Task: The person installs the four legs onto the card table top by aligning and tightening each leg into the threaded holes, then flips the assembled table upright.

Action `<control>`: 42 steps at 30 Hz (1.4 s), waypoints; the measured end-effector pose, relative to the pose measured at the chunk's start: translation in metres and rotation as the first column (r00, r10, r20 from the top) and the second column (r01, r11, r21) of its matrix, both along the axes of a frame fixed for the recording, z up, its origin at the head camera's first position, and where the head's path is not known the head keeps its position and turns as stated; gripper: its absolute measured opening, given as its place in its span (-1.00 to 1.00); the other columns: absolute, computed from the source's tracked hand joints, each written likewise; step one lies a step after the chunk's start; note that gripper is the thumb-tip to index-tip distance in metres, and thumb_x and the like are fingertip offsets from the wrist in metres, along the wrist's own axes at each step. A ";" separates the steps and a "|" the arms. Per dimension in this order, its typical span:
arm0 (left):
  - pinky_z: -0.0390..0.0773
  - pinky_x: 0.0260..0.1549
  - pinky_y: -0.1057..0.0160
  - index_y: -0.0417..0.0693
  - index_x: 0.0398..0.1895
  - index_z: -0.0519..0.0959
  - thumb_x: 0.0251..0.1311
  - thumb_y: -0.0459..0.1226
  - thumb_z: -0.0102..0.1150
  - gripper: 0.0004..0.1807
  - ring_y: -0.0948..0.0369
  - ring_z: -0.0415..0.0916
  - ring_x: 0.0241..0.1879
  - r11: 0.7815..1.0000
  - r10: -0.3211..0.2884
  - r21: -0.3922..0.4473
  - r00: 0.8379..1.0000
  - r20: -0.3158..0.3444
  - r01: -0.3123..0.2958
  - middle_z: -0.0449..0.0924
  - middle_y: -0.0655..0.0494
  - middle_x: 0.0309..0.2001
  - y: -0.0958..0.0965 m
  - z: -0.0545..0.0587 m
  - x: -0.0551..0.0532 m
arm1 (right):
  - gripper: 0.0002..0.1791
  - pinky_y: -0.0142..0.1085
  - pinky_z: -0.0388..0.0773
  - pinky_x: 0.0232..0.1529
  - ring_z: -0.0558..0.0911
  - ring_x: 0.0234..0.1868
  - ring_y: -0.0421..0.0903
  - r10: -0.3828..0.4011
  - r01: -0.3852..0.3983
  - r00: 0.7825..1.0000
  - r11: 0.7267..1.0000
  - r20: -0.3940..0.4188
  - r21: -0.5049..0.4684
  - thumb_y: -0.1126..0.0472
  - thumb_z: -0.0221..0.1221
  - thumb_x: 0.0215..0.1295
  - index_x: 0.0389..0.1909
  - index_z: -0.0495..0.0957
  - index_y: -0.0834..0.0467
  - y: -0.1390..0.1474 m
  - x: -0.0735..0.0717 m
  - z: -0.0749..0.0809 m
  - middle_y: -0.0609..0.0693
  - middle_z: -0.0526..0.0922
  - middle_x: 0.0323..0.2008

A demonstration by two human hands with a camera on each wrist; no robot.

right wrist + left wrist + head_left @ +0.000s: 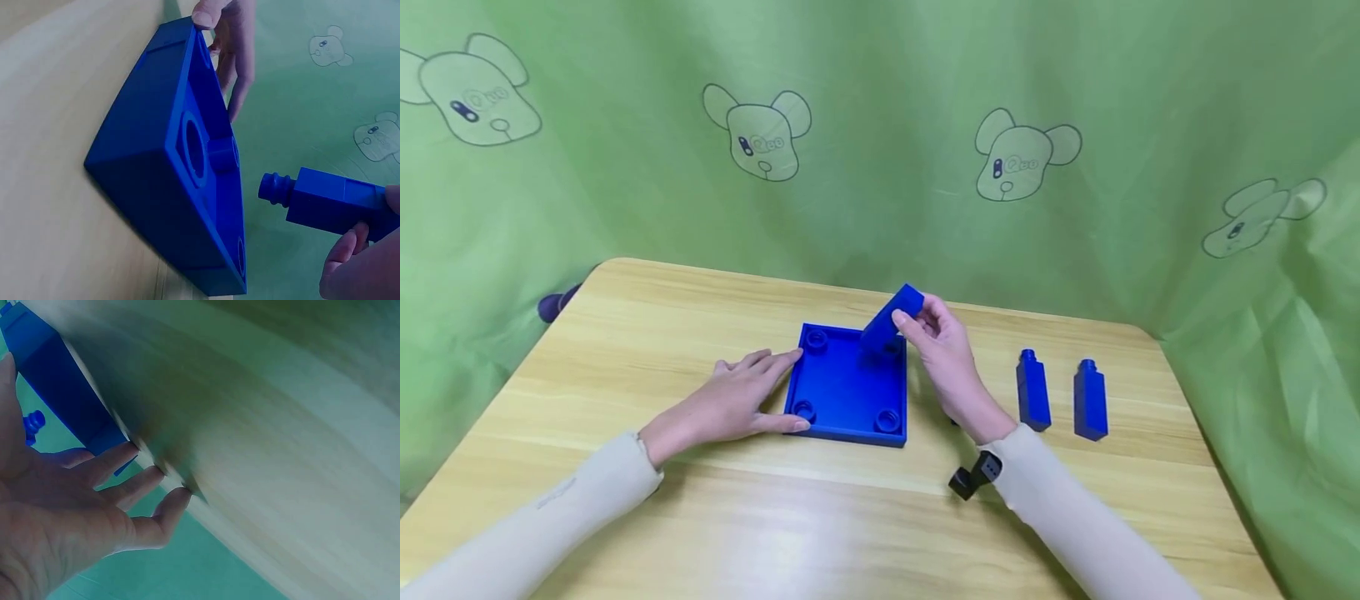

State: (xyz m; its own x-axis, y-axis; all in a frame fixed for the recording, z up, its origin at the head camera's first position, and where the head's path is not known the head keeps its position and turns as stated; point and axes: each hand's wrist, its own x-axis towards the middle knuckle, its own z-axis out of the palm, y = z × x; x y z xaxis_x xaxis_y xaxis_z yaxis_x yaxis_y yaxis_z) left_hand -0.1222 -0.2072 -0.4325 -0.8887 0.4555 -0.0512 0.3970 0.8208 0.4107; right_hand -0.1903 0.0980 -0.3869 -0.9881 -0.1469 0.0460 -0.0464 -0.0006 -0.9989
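Note:
A square blue toy tabletop (842, 375) lies underside up, with a raised rim and a round socket in each corner. My left hand (730, 404) steadies it from the left, thumb on the near rim and fingertips at the far left edge, fingers fairly straight. Between thumb and fingers my right hand (951, 358) grips a blue table leg (891, 318), tilted over the far right corner. In the right wrist view the threaded end (275, 189) of this leg points toward the tabletop, apart from the sockets.
Two more blue table legs, one (1033, 392) and another (1090, 400), lie on the wooden table (737, 533) to the right, threaded ends away from me. A black device (976, 475) hangs at the right wrist. Green curtain (880, 208) hangs behind the table's far edge.

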 end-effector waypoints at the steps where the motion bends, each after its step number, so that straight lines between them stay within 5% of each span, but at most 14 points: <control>1: 0.34 0.22 -0.56 -0.07 0.79 0.08 0.34 0.49 0.18 0.22 -0.31 0.21 0.58 1.000 -0.003 -0.004 1.000 -0.002 0.003 0.29 -0.25 0.62 0.000 0.000 0.000 | -0.63 -0.28 0.56 0.15 0.59 0.00 -0.08 0.011 -0.011 1.000 1.000 -0.004 0.012 0.21 0.32 0.60 0.27 0.53 0.27 -0.002 -0.001 0.000 0.03 0.62 0.00; 11: 0.29 0.22 -0.65 -0.10 0.78 0.11 0.35 0.47 0.19 0.20 -0.34 0.21 0.57 1.000 -0.003 -0.001 1.000 0.004 0.003 0.30 -0.27 0.60 0.002 0.006 -0.003 | -0.61 -0.31 0.51 0.03 0.60 -0.05 -0.09 0.127 -0.117 0.987 0.988 -0.098 0.105 0.22 0.29 0.62 0.33 0.55 0.28 -0.033 -0.017 0.005 0.04 0.67 -0.06; 27: 0.30 0.17 -0.69 -0.11 0.78 0.12 0.37 0.46 0.18 0.19 -0.35 0.23 0.56 1.000 -0.015 -0.016 1.000 0.018 0.015 0.31 -0.26 0.60 0.006 0.000 0.003 | -0.59 -0.36 0.46 -0.13 0.52 -0.16 -0.09 0.179 -0.149 0.975 0.967 -0.133 0.206 0.24 0.27 0.63 0.36 0.53 0.30 -0.072 -0.022 -0.019 0.04 0.58 -0.15; 36: 0.27 0.18 -0.71 -0.10 0.78 0.10 0.38 0.47 0.16 0.19 -0.36 0.21 0.56 1.000 -0.009 -0.030 1.000 0.006 0.009 0.30 -0.25 0.61 0.004 0.000 0.001 | -0.57 -0.26 0.57 -0.04 0.61 -0.10 -0.01 0.290 -0.173 0.933 0.880 -0.212 0.443 0.19 0.29 0.63 0.38 0.56 0.27 -0.072 -0.029 -0.011 0.06 0.61 -0.12; 42: 0.28 0.18 -0.69 -0.10 0.78 0.10 0.38 0.46 0.16 0.18 -0.33 0.21 0.57 1.000 -0.004 -0.027 1.000 0.000 0.004 0.30 -0.21 0.62 0.003 0.001 0.001 | -0.55 -0.22 0.65 -0.06 0.67 -0.09 -0.03 0.261 -0.136 0.942 0.873 -0.213 0.468 0.12 0.36 0.58 0.36 0.63 0.21 -0.075 -0.029 -0.009 0.04 0.68 -0.12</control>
State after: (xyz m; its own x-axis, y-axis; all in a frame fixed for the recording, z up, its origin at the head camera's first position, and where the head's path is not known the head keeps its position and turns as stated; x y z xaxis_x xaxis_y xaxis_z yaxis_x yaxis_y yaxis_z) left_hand -0.1213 -0.2046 -0.4317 -0.8870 0.4574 -0.0637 0.4003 0.8302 0.3880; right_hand -0.2192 0.0232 -0.3960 -0.8962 -0.4048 0.1815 -0.3516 0.3988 -0.8470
